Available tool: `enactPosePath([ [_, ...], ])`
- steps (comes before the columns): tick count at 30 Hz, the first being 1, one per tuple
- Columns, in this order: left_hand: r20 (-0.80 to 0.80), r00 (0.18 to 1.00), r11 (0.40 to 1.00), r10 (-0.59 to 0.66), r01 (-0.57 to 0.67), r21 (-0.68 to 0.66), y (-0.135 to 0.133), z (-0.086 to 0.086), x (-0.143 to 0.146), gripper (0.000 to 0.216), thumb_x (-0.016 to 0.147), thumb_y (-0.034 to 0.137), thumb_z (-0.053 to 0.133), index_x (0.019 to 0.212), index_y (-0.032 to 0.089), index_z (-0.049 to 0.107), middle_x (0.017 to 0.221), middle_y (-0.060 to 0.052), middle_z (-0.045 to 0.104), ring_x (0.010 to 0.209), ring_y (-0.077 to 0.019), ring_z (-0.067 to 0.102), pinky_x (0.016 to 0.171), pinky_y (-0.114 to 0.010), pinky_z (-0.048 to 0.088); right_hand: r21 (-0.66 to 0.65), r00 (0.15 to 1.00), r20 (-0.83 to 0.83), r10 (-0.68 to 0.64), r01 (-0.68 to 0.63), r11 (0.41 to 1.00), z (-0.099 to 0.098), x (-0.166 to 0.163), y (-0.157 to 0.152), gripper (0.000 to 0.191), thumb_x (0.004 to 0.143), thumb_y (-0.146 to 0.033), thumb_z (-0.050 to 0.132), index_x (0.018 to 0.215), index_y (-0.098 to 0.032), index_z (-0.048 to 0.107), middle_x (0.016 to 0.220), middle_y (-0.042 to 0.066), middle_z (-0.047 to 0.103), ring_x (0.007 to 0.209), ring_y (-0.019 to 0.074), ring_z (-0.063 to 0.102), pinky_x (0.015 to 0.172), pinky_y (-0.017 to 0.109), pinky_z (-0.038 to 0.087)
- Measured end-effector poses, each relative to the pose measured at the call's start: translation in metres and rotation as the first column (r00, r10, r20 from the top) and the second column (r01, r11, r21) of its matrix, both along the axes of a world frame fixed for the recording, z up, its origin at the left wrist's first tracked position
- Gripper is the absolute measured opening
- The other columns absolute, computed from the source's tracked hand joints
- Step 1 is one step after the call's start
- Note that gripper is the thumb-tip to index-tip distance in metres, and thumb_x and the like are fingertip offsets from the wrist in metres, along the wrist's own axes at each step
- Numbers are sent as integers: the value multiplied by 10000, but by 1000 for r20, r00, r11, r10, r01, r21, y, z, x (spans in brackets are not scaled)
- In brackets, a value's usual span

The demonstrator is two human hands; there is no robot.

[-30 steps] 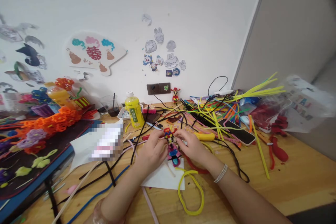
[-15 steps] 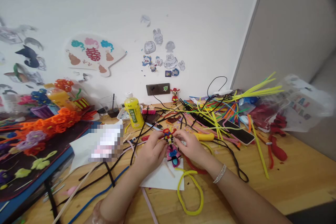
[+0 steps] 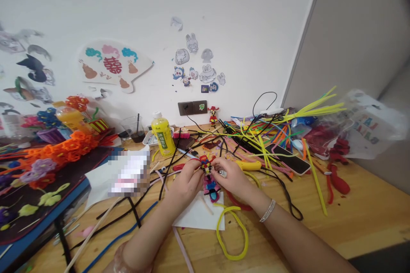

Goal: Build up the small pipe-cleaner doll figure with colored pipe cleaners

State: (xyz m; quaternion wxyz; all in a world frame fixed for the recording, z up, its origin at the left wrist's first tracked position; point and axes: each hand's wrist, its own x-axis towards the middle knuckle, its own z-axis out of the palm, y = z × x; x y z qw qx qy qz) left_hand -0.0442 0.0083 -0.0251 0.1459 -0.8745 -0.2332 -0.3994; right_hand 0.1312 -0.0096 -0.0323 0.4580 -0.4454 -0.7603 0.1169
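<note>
Between my two hands is a small pipe cleaner doll (image 3: 209, 179), red and yellow at the top with a pink, blue and black lower part. My left hand (image 3: 187, 181) pinches its upper part from the left, fingers closed. From the right, my right hand (image 3: 231, 175) grips the same upper part, its fingers bent and partly hiding it. Below the doll lies a sheet of white paper (image 3: 200, 217) on the wooden table. A looped yellow pipe cleaner (image 3: 246, 239) rests beside the paper.
A yellow drink bottle (image 3: 164, 136) stands behind my left hand. Loose pipe cleaners (image 3: 262, 136) and a phone (image 3: 290, 160) are heaped at the back right. A similar red doll (image 3: 213, 116) stands by the wall. Orange pipe cleaner flowers (image 3: 68, 147) lie at the left.
Both hands stay on the doll in nearly the same place. The right fingers have shifted slightly around its upper part.
</note>
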Motion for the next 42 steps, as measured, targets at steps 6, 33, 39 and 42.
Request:
enactPosePath([
  [6,-10,1000,1000,7,-7,-2,-1,1,1,113,817,127,439,835,144,549,923,-111,580,895,-202,559,738,-329,502,9,1000,-10,6,-6,1000,-2,0,1,133,778,-139,504,886,-202,548,838,30,631,776,163,594,698,274,459],
  [33,637,715,50,288,653,-756,9,-16,7,263,672,144,471,931,189,455,842,-79,646,743,-201,655,663,-388,523,-240,860,-500,-105,-21,971,-15,-7,20,25,683,-177,509,705,-189,507,625,-5,586,579,155,589,544,266,466],
  [39,602,780,-199,169,626,-754,-2,-8,11,424,550,69,607,959,180,570,858,-64,665,829,-200,625,778,-349,463,-291,764,-586,-270,113,950,-18,-10,22,37,649,-202,549,652,-188,514,558,-8,582,557,169,586,507,258,448],
  [42,574,811,-228,107,582,-780,-4,-10,13,426,575,137,696,986,173,592,927,-72,661,880,-207,599,817,-344,433,-298,682,-668,-299,122,947,-18,-12,23,62,646,-222,556,678,-185,517,556,-12,579,556,166,579,507,250,440],
])
